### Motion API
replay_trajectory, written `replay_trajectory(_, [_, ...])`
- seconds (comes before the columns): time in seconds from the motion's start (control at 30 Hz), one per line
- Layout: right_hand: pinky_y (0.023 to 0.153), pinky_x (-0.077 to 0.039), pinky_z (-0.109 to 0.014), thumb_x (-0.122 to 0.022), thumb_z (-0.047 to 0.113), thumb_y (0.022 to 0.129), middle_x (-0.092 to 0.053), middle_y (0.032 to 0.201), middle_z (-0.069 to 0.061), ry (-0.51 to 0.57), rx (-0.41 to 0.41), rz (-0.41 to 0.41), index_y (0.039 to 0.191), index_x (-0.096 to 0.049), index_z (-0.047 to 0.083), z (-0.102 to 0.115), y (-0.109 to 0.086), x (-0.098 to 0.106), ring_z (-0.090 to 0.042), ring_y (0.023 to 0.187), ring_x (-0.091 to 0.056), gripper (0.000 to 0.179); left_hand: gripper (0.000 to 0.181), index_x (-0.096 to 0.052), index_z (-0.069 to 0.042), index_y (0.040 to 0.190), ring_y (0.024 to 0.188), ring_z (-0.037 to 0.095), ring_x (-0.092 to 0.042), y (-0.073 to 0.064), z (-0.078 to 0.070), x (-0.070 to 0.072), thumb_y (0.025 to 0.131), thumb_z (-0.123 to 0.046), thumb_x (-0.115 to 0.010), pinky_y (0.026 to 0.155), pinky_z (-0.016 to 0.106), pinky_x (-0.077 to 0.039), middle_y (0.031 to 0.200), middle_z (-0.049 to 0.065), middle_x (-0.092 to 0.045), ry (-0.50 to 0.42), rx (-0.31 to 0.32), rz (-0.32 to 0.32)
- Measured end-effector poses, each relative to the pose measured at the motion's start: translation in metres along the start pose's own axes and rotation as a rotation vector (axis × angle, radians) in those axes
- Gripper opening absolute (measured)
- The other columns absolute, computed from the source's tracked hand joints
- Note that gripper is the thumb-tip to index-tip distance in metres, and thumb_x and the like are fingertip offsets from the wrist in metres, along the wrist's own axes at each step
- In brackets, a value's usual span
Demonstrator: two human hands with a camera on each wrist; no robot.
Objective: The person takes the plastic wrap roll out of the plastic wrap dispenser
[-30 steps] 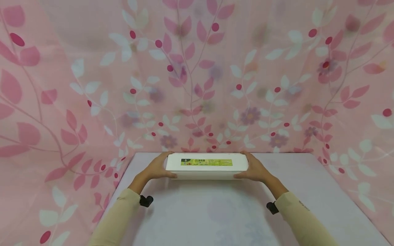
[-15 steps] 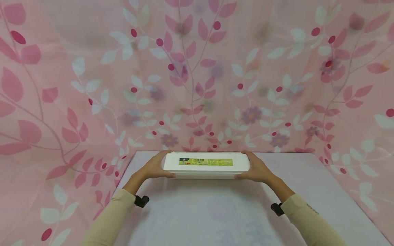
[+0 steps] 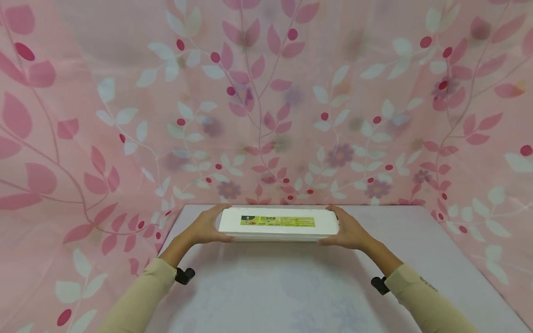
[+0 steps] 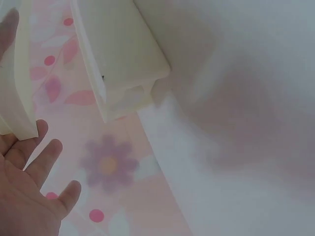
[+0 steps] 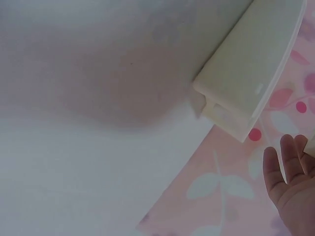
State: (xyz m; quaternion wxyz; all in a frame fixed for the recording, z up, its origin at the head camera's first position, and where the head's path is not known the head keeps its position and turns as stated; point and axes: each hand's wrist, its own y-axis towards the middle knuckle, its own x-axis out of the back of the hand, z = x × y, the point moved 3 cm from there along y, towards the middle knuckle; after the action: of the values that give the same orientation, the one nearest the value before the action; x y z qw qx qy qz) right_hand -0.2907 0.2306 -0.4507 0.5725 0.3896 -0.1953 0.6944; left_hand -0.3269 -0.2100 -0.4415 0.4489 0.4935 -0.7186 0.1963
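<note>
Both hands grip the long white lid [image 3: 279,230] of a cling film box by its two ends. It carries a yellow-green label [image 3: 278,221] on top. My left hand [image 3: 205,227] has its thumb on the near edge and fingers reaching behind. At the other end, my right hand [image 3: 350,230] mirrors it. In the left wrist view, the lid's end [image 4: 19,93] is apart from the white box base [image 4: 120,44], which rests on the table. The right wrist view also has the base [image 5: 246,64], with a small corner of the lid [image 5: 310,145] near the fingers.
A white-covered table [image 3: 270,291] lies under the box, which sits near its far edge. Pink cloth with leaves and flowers [image 3: 266,115] hangs behind and at both sides. A small black device [image 3: 184,275] is worn on each wrist.
The lid looks slightly larger and wider in the head view, raised a little toward the camera. My hands and forearms have moved slightly farther apart, still gripping it.
</note>
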Motion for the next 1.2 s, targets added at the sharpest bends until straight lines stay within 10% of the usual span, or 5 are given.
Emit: replay_trajectory(1.2, [0.090, -0.047, -0.045, -0.094, 0.040, 0.061, -0.057, 0.126, -0.004, 0.019, 0.017, 0.144, 0.142, -0.039, 0.004, -0.008, -0.035, -0.027, -0.019, 0.104, -0.054, 0.104, 0.095, -0.049, -0.021, 0.138, 0.122, 0.021, -0.055, -0.041, 0.019, -0.037, 0.058, -0.052, -0.091, 0.102, 0.057, -0.045, 0.134, -0.002, -0.058, -0.041, -0.016, 0.063])
